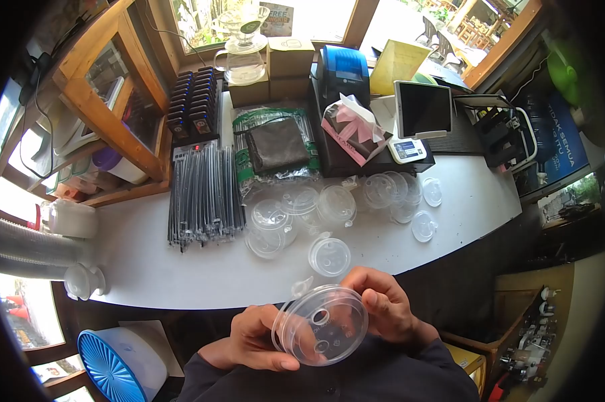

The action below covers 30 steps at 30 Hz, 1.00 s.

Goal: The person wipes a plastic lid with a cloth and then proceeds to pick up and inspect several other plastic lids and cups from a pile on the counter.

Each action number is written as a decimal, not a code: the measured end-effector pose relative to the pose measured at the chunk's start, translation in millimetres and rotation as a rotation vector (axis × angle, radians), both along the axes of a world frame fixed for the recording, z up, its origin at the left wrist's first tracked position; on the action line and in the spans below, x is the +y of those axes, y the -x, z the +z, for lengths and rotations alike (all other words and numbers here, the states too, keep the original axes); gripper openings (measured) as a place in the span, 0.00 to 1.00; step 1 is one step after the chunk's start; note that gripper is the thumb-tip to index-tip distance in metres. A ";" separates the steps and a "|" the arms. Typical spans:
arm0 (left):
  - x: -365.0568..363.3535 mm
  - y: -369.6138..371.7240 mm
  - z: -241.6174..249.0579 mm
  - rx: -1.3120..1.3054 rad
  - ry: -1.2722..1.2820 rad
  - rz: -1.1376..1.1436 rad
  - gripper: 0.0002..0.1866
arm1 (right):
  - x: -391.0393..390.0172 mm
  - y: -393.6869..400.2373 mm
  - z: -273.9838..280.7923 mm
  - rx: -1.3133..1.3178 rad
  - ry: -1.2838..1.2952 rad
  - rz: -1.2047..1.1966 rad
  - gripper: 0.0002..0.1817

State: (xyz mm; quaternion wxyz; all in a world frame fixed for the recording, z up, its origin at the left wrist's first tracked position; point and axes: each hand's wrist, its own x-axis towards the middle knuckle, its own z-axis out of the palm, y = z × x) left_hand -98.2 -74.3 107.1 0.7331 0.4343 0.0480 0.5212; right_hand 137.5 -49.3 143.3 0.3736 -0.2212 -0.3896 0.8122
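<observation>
A small stack of clear round plastic lids (339,325) is held in front of my chest, tilted so the top faces up at me. My left hand (259,335) grips its left side, with the thumb along the lower edge and fingers behind. At the right rim is my right hand (389,308), its fingers partly seen through the clear plastic and its thumb bent close to the edge. Just beyond, on the white table, lies another clear lid (329,256). More loose lids (270,214) are spread behind it, some overlapping.
A bundle of black-wrapped straws (205,197) lies left on the white table (148,268). Behind are a green-edged plastic pack (242,161), a tissue box (356,134) and a tablet (423,108). Stacked cups (34,251) lie far left; a blue-lidded container (111,365) is below.
</observation>
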 end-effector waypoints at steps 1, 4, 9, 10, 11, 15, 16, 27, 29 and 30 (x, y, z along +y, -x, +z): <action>0.5 0.5 2.1 0.006 -0.050 -0.004 0.16 | -1.0 1.4 0.5 0.002 -0.001 0.006 0.24; -7.3 -2.9 -8.0 0.021 0.095 0.082 0.17 | 2.6 4.4 -9.6 -0.014 0.006 -0.050 0.23; 7.1 -17.4 -41.2 0.077 0.244 0.148 0.14 | 16.6 5.8 -44.0 -0.166 -0.159 -0.272 0.22; 15.0 -19.4 -51.6 0.131 0.254 0.158 0.12 | 22.0 5.1 -53.9 -0.261 -0.206 -0.342 0.22; 21.9 -23.0 -62.1 0.204 0.322 0.171 0.13 | 26.8 4.3 -64.3 -0.355 -0.257 -0.412 0.22; 37.1 -43.6 -112.2 0.503 0.451 0.177 0.15 | 32.2 -16.0 -109.2 -0.638 -0.295 -0.479 0.15; 36.4 -47.3 -120.2 0.573 0.440 0.163 0.16 | 30.7 -21.0 -122.1 -0.783 -0.310 -0.475 0.14; 54.6 -60.1 -149.0 1.313 -0.113 0.409 0.19 | 37.2 -22.7 -182.0 -1.041 -0.443 -0.628 0.12; 54.4 -60.6 -159.1 1.263 -0.113 0.440 0.21 | 36.9 -23.1 -186.0 -1.024 -0.421 -0.625 0.12; 54.3 -60.2 -164.7 1.240 -0.112 0.456 0.21 | 36.6 -22.6 -187.3 -1.021 -0.410 -0.620 0.12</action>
